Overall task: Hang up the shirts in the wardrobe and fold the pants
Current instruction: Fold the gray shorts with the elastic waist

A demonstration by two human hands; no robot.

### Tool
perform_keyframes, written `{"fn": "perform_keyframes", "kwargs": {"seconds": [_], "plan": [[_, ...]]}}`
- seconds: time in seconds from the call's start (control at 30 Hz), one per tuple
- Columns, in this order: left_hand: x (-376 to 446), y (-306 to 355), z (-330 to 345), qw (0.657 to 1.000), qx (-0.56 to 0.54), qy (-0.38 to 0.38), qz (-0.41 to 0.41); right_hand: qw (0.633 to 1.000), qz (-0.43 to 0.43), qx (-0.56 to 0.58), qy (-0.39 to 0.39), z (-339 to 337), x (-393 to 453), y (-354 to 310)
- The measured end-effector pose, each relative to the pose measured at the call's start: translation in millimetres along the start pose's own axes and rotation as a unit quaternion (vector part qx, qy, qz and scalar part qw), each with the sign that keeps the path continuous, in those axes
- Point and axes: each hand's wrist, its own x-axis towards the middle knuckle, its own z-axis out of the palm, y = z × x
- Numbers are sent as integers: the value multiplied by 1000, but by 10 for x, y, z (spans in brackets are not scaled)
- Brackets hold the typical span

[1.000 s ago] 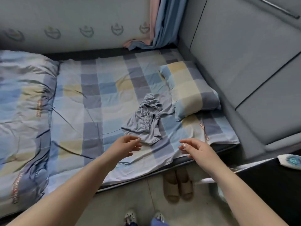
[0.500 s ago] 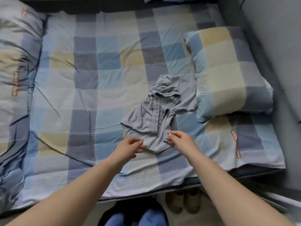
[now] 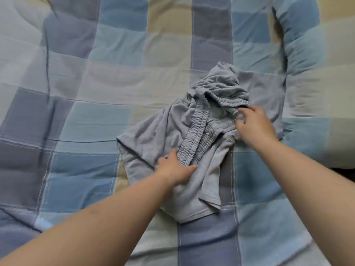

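Note:
A crumpled pair of grey pants point(image 3: 153, 139) with a ruched elastic waistband lies bunched in the middle of the bed. My left hand point(image 3: 175, 169) grips the near end of the waistband, thumb on top and fingers under the fabric. My right hand point(image 3: 253, 125) pinches the far part of the waistband with curled fingers. The waistband runs slack between both hands. One pant leg trails toward me, its hem folded over.
The pants lie on a checked bedsheet point(image 3: 92, 104) of blue, grey and beige squares. A pillow point(image 3: 315, 54) in the same check sits at the right, touching the pants' far edge. A dark gap shows at the bed's right edge.
The camera has moved in close over the bed. Both hands went forward from the pants' near hem onto the waistband and took hold of it.

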Motion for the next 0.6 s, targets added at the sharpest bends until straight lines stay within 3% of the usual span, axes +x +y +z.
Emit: {"fn": "perform_keyframes", "kwargs": {"seconds": [0.13, 0.23, 0.47, 0.6], "plan": [[283, -60, 15, 998, 13, 27, -50, 995, -28, -78, -48, 105, 344, 109], [399, -111, -16, 998, 2, 2, -62, 992, -41, -90, -76, 211, 454, 152], [529, -127, -50, 997, 33, -12, -69, 997, -35, -67, -21, 298, 344, 43], [413, -218, -229, 998, -44, -33, 2, 998, -43, -25, 43, 201, 10, -11]]}}
